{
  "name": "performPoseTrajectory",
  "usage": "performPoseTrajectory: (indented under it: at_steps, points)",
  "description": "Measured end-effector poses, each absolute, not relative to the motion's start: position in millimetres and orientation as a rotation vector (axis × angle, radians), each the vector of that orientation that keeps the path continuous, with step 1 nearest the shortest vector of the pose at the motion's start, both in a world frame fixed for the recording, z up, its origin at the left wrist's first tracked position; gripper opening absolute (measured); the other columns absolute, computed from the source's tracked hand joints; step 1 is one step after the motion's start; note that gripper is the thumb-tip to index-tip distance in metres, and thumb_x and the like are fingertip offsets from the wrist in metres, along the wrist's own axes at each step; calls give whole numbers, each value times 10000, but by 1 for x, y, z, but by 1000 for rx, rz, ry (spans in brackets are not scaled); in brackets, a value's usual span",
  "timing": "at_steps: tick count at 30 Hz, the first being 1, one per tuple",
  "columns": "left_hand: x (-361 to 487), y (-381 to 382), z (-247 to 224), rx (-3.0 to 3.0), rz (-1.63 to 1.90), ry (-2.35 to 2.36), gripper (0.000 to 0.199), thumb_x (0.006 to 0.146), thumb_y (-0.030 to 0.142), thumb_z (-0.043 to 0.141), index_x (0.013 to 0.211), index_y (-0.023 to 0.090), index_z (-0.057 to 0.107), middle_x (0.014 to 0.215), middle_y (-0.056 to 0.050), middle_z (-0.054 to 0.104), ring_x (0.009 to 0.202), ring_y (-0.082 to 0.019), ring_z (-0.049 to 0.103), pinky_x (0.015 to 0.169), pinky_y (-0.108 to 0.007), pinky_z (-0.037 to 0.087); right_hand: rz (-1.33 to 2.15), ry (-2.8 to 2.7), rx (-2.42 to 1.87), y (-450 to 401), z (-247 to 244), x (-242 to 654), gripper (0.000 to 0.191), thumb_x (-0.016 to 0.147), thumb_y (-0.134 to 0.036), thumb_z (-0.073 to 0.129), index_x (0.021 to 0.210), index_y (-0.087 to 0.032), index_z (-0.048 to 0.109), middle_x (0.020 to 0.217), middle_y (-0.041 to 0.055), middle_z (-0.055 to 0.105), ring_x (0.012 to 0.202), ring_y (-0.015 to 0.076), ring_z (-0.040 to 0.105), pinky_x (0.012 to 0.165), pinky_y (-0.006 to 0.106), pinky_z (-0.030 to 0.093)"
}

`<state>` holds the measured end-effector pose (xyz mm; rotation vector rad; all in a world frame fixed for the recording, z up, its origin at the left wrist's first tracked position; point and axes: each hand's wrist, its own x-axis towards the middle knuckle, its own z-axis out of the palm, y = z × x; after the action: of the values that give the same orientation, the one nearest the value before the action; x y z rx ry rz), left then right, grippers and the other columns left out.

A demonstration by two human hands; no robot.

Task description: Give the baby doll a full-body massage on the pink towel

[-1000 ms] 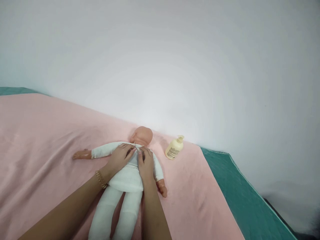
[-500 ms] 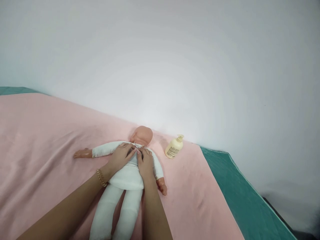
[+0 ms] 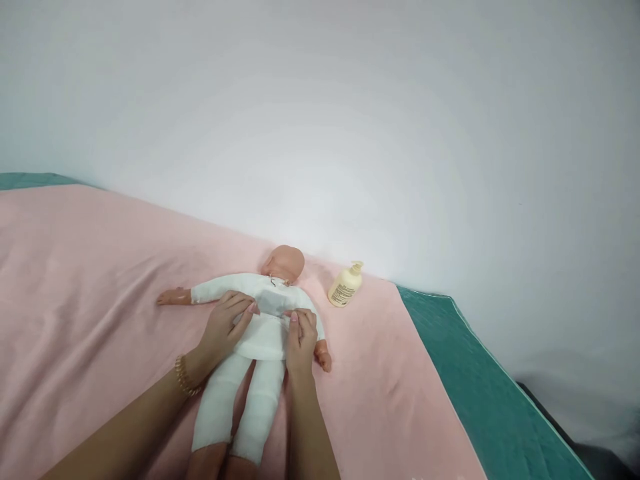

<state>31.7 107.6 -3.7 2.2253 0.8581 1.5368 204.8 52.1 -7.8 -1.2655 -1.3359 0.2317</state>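
Observation:
A doll (image 3: 260, 339) with a white cloth body lies stretched out on the pink sheet, its bare head pointing toward the wall. A pale grey patch (image 3: 271, 302) shows on its chest between my hands. On the doll's left-hand side in view, my left hand (image 3: 225, 325), with a beaded bracelet (image 3: 183, 377) at the wrist, has thumb and fingers drawn together at the white cloth. Opposite it, my right hand (image 3: 301, 337) pinches the cloth with thumb and fingertips. How much cloth lies inside either grip is hidden. A cream pump bottle (image 3: 345, 287) stands right of the doll.
The pink sheet (image 3: 100, 267) spreads under everything, with folds at the left. Green fabric (image 3: 465, 360) shows past its right edge and at the far left. A pale wall (image 3: 320, 120) rises directly behind the doll and bottle.
My hands have moved apart and down from the upper chest to the sides of the torso, uncovering the grey patch. Their fingers have curled in. The view has shifted slightly, showing more of the legs.

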Motion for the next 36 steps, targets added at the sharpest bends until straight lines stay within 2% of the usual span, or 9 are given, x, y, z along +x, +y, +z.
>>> performPoseTrajectory:
  at_steps: [4,8,19,24,30,36]
  points:
    - [25,92,-11,2247,1495,726,280,987,182,407,786,190,603,775,-22,648,801,-182,559,862,-366,404,288,-1413,-1204,30,-15,203,339,996,-335,434,832,-237,714,811,27,643,882,202,565,858,359,420]
    - [21,85,-14,2241,1456,624,292,985,176,406,764,187,597,704,-14,612,719,-166,543,726,-314,416,324,-1551,-1141,20,-15,201,342,971,-332,477,767,-254,740,751,17,606,812,190,560,826,358,425]
    - [28,92,-14,2333,1063,723,424,993,325,397,619,193,545,589,-2,536,640,-165,523,649,-297,407,404,-1636,-1247,31,-23,197,323,898,-208,527,672,-265,750,690,17,595,796,195,555,777,342,446]
    - [28,90,-15,2314,1128,721,396,995,307,396,653,192,560,635,-12,573,675,-173,538,677,-306,419,418,-1594,-1262,29,-21,197,305,908,-226,529,707,-261,754,732,22,589,839,198,560,816,342,445]
    - [24,90,-14,2307,1257,751,288,978,283,408,815,200,631,874,-49,677,874,-207,576,859,-370,417,348,-1499,-1254,27,-17,197,305,963,-260,477,864,-252,766,897,42,618,938,200,571,890,357,434]
    - [27,95,-14,2321,1047,799,329,985,329,402,747,197,588,785,-31,647,812,-202,550,812,-361,415,421,-1492,-1311,33,-22,197,332,959,-227,477,790,-247,762,853,38,626,914,199,587,883,356,443]
